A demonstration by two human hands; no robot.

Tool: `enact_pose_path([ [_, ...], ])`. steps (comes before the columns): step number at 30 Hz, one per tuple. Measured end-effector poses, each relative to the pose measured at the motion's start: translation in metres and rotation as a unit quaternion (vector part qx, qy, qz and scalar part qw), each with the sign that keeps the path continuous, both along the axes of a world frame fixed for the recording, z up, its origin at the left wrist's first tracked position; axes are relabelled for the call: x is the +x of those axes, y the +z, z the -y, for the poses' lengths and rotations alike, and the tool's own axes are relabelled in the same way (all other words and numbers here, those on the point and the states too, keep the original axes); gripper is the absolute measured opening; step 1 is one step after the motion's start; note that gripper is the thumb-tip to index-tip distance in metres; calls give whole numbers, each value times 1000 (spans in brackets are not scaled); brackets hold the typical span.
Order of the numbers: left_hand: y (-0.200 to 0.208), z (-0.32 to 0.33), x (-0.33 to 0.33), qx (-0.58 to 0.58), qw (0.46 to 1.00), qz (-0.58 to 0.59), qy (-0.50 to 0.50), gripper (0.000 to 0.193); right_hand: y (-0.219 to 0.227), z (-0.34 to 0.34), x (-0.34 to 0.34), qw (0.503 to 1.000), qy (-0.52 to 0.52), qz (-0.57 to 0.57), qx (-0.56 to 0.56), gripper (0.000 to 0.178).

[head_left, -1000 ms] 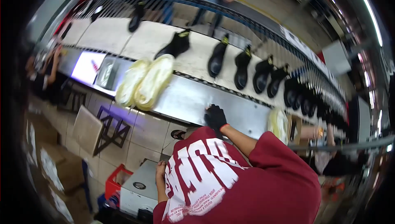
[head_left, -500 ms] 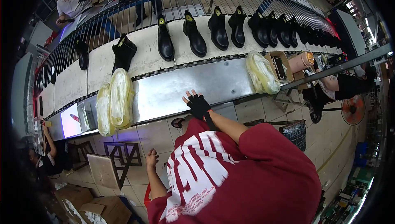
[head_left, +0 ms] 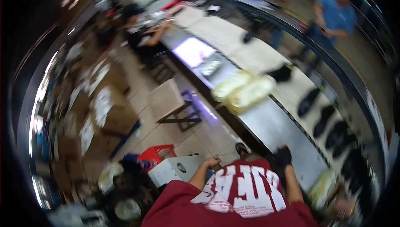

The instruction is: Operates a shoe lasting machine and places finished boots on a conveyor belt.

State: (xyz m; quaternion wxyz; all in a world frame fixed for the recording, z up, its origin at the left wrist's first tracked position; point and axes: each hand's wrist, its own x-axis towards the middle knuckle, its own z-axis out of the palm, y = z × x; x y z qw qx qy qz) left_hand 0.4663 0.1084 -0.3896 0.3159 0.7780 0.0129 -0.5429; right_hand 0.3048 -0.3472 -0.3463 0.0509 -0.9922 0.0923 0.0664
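Observation:
My right hand (head_left: 284, 156), in a black fingerless glove, is at the bare metal ledge (head_left: 278, 123) in front of me. It appears to rest there with nothing in it; blur softens its fingers. Away from the ledge, my bare left hand (head_left: 213, 161) hangs low beside a white box-like unit (head_left: 177, 169), its fingers loosely apart and empty. Yellowish plastic-wrapped bundles (head_left: 250, 93) lie farther along the ledge. Another wrapped bundle (head_left: 323, 188) sits near my right forearm. Black ankle boots (head_left: 309, 102) stand in a row on the pale conveyor (head_left: 260, 56) beyond the ledge.
A stool (head_left: 166, 100) stands left of the ledge, near a red plastic stool or crate (head_left: 156, 154). Open cardboard boxes (head_left: 114, 112) pile up at the left. One person (head_left: 139, 33) sits at the ledge's far end; another in blue (head_left: 333, 12) stands across the conveyor.
The view has swung sharply left, bringing the boxes and the ledge's far end into sight and blurring the picture. My right hand remains at the ledge; my left stays low and empty.

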Motion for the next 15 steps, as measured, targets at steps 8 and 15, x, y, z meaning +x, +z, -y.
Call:
enact_pose_path([
  [8,34,-44,-32,-60,937,127,320,41,113,-25,171,903,341,-171,199,38],
  [15,119,-50,-106,-176,837,161,492,54,215,-299,308,747,506,-117,415,34],
])
